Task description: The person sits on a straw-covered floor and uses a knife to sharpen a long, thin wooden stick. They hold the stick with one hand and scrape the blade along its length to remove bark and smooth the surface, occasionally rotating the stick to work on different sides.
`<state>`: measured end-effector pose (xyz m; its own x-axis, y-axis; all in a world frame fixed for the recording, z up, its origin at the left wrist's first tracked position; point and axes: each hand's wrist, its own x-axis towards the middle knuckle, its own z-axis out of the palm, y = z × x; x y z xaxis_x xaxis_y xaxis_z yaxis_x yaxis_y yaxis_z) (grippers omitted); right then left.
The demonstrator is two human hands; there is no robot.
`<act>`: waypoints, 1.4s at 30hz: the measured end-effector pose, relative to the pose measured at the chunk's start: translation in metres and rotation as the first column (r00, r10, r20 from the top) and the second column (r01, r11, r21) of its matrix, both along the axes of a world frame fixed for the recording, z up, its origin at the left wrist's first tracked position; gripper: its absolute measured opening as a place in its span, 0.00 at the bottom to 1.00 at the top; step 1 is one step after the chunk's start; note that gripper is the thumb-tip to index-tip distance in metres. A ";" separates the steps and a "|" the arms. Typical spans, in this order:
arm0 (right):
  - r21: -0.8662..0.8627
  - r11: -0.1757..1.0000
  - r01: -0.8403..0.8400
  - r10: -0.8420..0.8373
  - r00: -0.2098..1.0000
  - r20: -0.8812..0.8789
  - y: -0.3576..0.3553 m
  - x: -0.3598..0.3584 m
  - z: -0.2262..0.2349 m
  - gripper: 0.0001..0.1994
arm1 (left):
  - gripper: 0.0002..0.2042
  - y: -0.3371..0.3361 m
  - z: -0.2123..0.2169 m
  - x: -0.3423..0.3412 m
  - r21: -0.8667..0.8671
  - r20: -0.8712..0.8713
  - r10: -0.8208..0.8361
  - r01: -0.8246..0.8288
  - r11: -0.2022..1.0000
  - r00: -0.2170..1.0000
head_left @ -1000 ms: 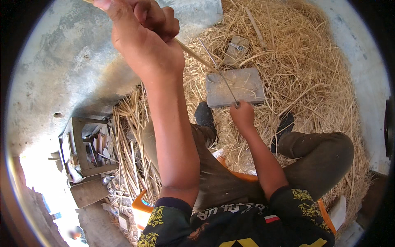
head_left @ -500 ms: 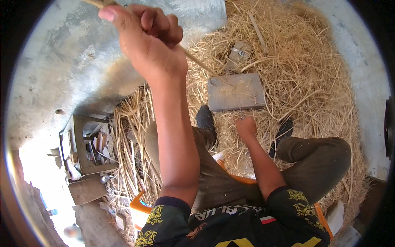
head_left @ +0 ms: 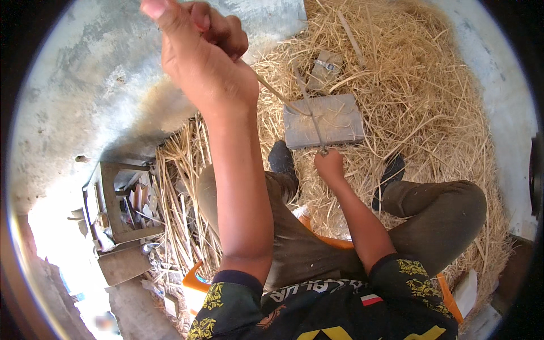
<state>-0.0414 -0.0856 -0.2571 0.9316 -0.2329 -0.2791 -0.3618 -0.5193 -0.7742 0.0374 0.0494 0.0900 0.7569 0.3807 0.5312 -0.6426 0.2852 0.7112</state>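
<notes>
Tan strip (head_left: 274,92) in left hand's (head_left: 209,62) curled grip; right hand (head_left: 330,165), closed round thin blade (head_left: 317,126), swings it back across grey block (head_left: 345,122), meeting strip.

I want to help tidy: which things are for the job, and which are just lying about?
Seemingly in use:
thin tan strip, left hand
long thin grey blade, right hand
flat grey rectangular block

Seemingly lying about:
pale flat wooden stick
brown boxy wooden frame
</notes>
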 end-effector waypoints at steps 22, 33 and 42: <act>-0.109 0.993 -0.037 0.042 0.998 0.045 0.004 0.003 0.045 0.15 | 0.30 0.005 -0.003 0.003 -0.015 0.041 0.096 -0.095 0.995 0.995; -0.108 0.992 -0.063 0.065 0.998 0.015 0.012 0.000 0.054 0.16 | 0.32 0.006 0.001 0.004 0.084 0.062 0.132 -0.137 0.987 0.989; -0.244 0.968 -0.058 -0.014 0.959 -0.282 -0.023 -0.008 0.002 0.17 | 0.27 0.015 -0.002 0.008 0.006 0.078 0.163 -0.164 0.986 0.984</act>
